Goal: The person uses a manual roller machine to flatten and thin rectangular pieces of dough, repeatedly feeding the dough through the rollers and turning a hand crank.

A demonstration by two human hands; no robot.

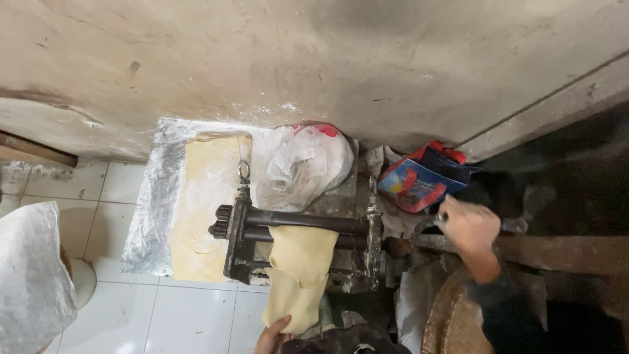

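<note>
A crumpled white plastic bag and a red-blue printed bag lie behind the dark iron two-roller dough machine, against the stained grey wall. A flat yellow dough piece rests on a floury foil sheet. The soft yellow dough sheet hangs from the rollers. The left hand, partly cut off, touches its lower edge; its fingers cannot be told. The right hand closes its fingers around the metal crank handle.

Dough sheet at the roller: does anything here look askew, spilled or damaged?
The dough sheet hangs bunched and folded from the rollers, not flat; the left hand touches its lower end. White flour is spilled over the foil and wall base. The right hand grips the crank handle. The roller frame looks rusty and grimy.
</note>
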